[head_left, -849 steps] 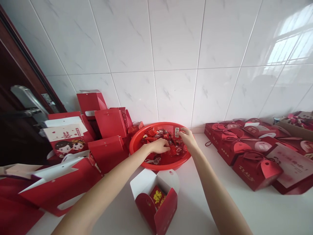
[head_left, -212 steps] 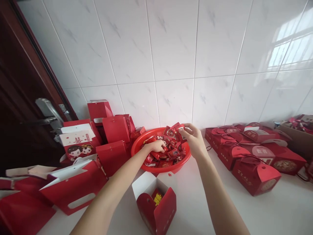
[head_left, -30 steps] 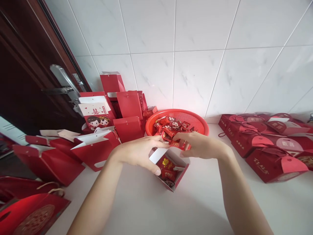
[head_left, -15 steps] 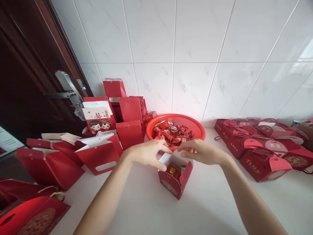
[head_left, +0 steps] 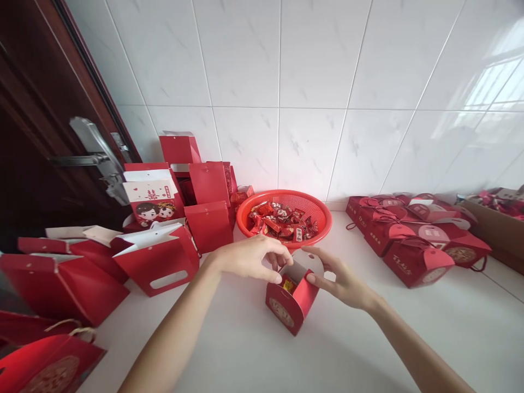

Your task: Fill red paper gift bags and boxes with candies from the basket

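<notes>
A small red gift box point(head_left: 282, 308) stands on the white tabletop in front of me, its top flaps up. Inside it lies a gold-wrapped candy point(head_left: 289, 285). With the thumb on the red right flap and the fingers behind the pale rounded back flap, my right hand point(head_left: 341, 275) grips the box. My left hand point(head_left: 249, 259) curves over the left edge of the box, thumb and fingers apart, with nothing seen in it. What its fingertips touch is partly hidden. Just beyond the hands, a red plastic basket point(head_left: 327, 229) holds many red-wrapped candies point(head_left: 282, 221).
Several open red boxes point(head_left: 210, 226) stand at the left, near a dark door point(head_left: 28, 109) with a metal handle. Closed red boxes with cords point(head_left: 413, 262) are grouped at the right. Behind them is a cardboard carton point(head_left: 499, 232). A tiled wall point(head_left: 311, 147) borders the back.
My right hand has come down onto the right side of the box, and its thumb now presses the right flap, which stands more upright. The view has turned slightly right.
</notes>
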`<state>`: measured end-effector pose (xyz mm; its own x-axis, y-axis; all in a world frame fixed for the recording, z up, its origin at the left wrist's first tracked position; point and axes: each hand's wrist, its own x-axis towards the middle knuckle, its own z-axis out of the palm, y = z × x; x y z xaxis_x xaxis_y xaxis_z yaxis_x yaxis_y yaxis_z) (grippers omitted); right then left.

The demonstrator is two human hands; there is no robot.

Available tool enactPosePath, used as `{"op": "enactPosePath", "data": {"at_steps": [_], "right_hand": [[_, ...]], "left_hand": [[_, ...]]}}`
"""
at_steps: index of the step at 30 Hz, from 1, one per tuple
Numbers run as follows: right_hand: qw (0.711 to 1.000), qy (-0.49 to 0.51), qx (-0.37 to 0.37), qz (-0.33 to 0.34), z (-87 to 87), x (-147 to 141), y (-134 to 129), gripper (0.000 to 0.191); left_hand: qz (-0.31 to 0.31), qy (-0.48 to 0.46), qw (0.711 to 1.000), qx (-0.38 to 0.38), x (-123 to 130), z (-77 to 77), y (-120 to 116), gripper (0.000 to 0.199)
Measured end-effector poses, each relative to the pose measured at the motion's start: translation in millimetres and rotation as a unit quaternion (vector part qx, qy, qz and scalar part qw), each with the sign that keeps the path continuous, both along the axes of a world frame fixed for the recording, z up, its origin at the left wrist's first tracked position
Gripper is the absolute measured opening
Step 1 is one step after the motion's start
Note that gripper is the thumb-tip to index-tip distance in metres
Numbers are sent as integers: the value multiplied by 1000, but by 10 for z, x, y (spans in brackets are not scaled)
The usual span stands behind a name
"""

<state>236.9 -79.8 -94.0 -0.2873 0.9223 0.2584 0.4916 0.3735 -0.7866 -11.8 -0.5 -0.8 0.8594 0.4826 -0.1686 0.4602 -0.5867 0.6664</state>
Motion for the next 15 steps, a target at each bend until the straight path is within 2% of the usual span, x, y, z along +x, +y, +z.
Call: {"op": "enactPosePath", "data": {"at_steps": [5,9,15], "right_hand": [[1000,-4,7,-27,-117,-107,-80,56],[999,8,25,-38,-139,-144,-110,54],[995,47,73,-58,-198,-207,-145,53]], "left_hand": [[-17,28,999,-35,51,-49,-3,47],[-47,55,997,-4,68,-61,1,37],[-64,104,992,32,93,-107,25,45]]}}
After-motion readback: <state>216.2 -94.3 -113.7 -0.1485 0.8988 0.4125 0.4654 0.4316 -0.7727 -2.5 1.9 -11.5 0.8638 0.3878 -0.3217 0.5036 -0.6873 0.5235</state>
